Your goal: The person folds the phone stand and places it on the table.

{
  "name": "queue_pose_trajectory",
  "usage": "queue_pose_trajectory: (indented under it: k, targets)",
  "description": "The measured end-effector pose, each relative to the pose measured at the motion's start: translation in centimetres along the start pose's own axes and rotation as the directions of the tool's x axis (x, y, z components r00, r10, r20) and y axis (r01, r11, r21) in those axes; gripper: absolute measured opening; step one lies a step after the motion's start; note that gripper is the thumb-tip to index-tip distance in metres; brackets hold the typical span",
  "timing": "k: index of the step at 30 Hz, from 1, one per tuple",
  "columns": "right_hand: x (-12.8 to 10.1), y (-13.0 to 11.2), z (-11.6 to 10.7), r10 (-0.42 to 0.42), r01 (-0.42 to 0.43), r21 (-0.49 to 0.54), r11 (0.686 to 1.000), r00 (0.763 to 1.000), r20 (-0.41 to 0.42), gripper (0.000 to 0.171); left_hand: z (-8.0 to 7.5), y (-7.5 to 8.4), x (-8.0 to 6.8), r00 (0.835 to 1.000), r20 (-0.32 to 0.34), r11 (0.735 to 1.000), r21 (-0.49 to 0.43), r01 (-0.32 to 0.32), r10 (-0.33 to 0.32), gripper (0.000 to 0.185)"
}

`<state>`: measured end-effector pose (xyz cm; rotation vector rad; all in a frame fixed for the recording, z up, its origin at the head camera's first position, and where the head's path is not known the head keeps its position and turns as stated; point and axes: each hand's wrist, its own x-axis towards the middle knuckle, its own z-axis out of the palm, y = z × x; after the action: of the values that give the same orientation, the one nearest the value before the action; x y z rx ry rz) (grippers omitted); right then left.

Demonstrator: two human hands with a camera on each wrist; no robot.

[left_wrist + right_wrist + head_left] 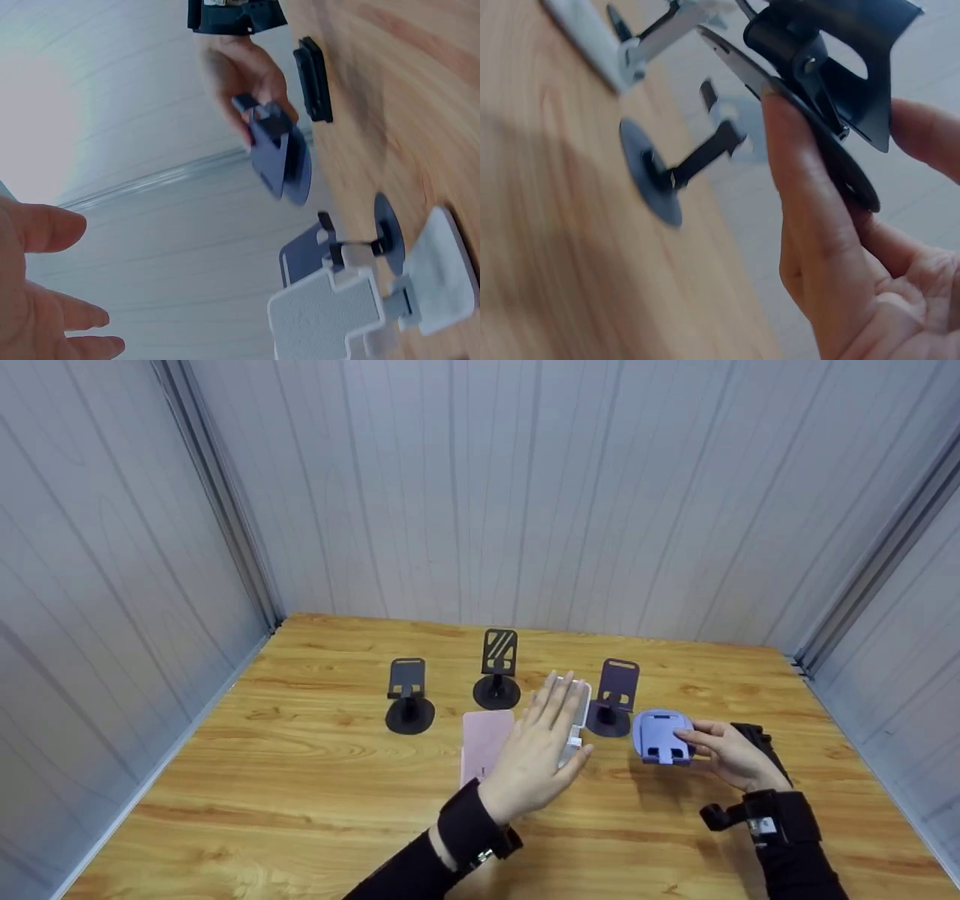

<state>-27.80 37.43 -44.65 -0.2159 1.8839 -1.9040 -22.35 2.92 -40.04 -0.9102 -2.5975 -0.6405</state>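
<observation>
Right hand (731,754) grips a lilac stand (661,737) — left hand (536,750), fingers spread, half hides the white stand (577,720).

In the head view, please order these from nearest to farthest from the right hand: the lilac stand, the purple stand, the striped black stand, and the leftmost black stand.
1. The lilac stand, held in the right hand.
2. The purple stand, just behind-left of it.
3. The striped black stand, centre back.
4. The leftmost black stand, far left.

The left hand (536,742) hovers flat with straight fingers, while the right hand (731,754) curls in a grip.
</observation>
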Motion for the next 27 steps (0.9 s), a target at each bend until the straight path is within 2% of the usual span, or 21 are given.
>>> queue_pose_trajectory:
  k: [3,6,9,15,21,24,27]
  targets:
    - [0.1,0.2,-0.6,0.023,-0.031,-0.109,0.994,0.997,-0.073,0.033,-0.6,-0.9,-0.6,1.0,-0.002,0.999,0.034,0.01,-0.01,0.075]
    - [0.3,0.3,-1.0,0.054,-0.083,-0.21,0.974,0.989,-0.136,0.059,-1.2,-2.0,-1.2,1.0,-0.019,0.996,0.089,0.026,-0.024,0.076]
    - [0.4,0.4,-1.3,0.093,-0.141,-0.266,0.953,0.978,-0.185,0.073,-1.7,-3.1,-1.9,0.998,-0.047,0.992,0.117,0.049,-0.044,0.077]
    - [0.5,0.7,-2.1,0.116,-0.197,-0.346,0.917,0.963,-0.242,0.075,-2.3,-5.0,-3.1,0.992,-0.1,0.987,0.134,0.093,-0.08,0.073]
    - [0.7,0.8,-2.7,0.14,-0.252,-0.377,0.891,0.944,-0.299,0.07,-3.0,-6.1,-3.8,0.988,-0.116,0.986,0.115,0.119,-0.106,0.073]
    - [0.7,0.6,-2.7,0.106,-0.275,-0.489,0.828,0.933,-0.345,0.069,-3.3,-6.6,-3.8,0.985,-0.117,0.985,0.11,0.136,-0.123,0.073]
    - [0.7,0.4,-2.6,0.059,-0.294,-0.613,0.733,0.926,-0.374,0.067,-3.6,-7.0,-3.8,0.984,-0.113,0.982,0.113,0.153,-0.141,0.073]
